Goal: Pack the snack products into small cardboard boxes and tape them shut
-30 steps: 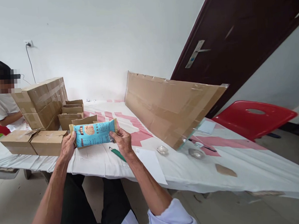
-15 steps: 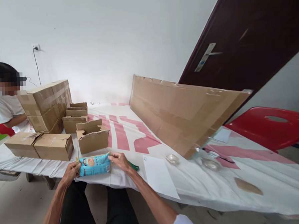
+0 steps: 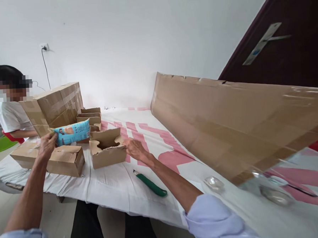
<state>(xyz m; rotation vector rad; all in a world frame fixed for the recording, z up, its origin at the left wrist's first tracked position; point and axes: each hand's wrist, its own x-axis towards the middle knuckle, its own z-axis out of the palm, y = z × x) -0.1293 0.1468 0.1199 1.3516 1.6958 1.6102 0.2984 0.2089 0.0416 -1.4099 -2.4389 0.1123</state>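
My left hand [image 3: 47,144] is closed on the left end of a blue printed packet [image 3: 73,132], raised above the small closed cardboard boxes. The packet's right end points toward an open-topped cardboard box [image 3: 107,158] with cut-out sides. At that box's right side is my right hand [image 3: 135,148], its fingers closed on the box's edge. A green-handled utility knife [image 3: 151,184] lies on the cloth in front of the open box, below my right forearm.
Closed boxes [image 3: 66,160] lie at the left, with a taped stack [image 3: 51,103] behind them. More opened boxes [image 3: 91,115] stand behind. A large cardboard sheet [image 3: 215,119] leans at the right. Clear plastic pieces [image 3: 214,183] lie near it. A person in white [image 3: 12,114] sits far left.
My left hand has lifted the packet up and leftward. My right hand has let go of the packet and moved to the open box. The view has swung, showing the whole knife.
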